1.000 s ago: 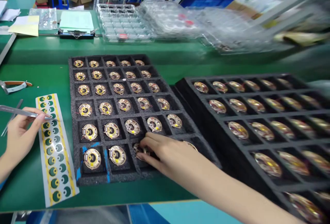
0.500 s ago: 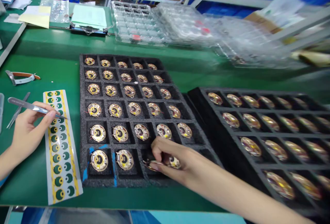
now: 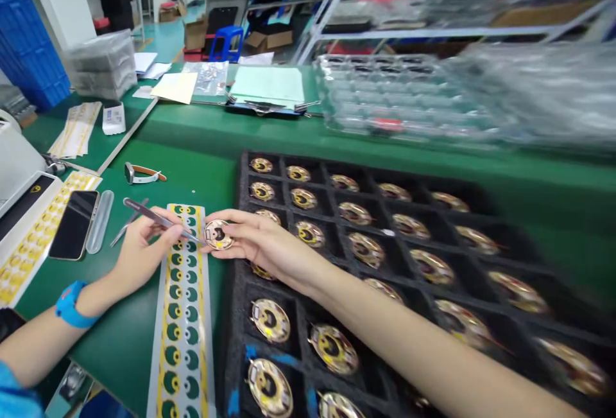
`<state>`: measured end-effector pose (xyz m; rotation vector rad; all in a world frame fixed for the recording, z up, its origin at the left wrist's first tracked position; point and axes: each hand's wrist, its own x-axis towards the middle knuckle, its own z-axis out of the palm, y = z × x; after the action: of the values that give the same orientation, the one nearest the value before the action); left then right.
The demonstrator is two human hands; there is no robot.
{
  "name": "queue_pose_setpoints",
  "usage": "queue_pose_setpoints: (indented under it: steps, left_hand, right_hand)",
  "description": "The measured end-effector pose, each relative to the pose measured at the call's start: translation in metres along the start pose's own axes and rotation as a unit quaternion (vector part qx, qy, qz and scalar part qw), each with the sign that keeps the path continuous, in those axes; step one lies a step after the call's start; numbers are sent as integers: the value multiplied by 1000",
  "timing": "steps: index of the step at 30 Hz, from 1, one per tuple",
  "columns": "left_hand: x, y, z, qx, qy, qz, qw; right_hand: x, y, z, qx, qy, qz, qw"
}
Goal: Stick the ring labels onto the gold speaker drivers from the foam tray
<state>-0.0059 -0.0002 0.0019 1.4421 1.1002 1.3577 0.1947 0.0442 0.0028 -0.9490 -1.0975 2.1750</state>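
My right hand (image 3: 262,244) pinches a round gold disc part (image 3: 218,235) and holds it over the sticker strip (image 3: 184,315), just left of the black foam tray (image 3: 237,315). Metal tweezers (image 3: 158,217) sit in my left hand (image 3: 139,246), their tip touching the disc's left edge. The strip carries rows of green and yellow round stickers. The foam tray holds several similar gold discs, one per cell.
A phone (image 3: 73,224), a second pair of tweezers (image 3: 122,229) and a wristwatch (image 3: 142,175) lie left of the strip. More sticker sheets (image 3: 29,248) sit at the far left. Clear plastic trays (image 3: 399,94) and a clipboard (image 3: 267,87) stand at the back.
My right hand lifted a disc out of the tray's front row and carried it left over the sticker strip. The tweezers came to meet it. The view swung left.
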Motion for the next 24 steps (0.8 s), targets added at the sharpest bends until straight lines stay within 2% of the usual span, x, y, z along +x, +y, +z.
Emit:
queue_pose_setpoints:
  steps: [3, 7, 11, 19, 24]
  left_hand:
    - [-2, 2, 1, 55, -13, 36, 998]
    - [-5, 5, 3, 125, -53, 88, 987]
    - [-5, 4, 4, 158, -75, 127, 976]
    - [-4, 3, 5, 186, -92, 127, 970]
    - [-5, 3, 6, 164, -87, 114, 976]
  right_hand:
    - [2, 6, -2, 32, -25, -2, 999]
    - [-2, 13, -8, 41, -24, -6, 999]
    - [-4, 16, -10, 32, -39, -15, 999]
    - [-3, 18, -12, 1, -64, -37, 997]
    - [-3, 18, -11, -15, -66, -41, 997]
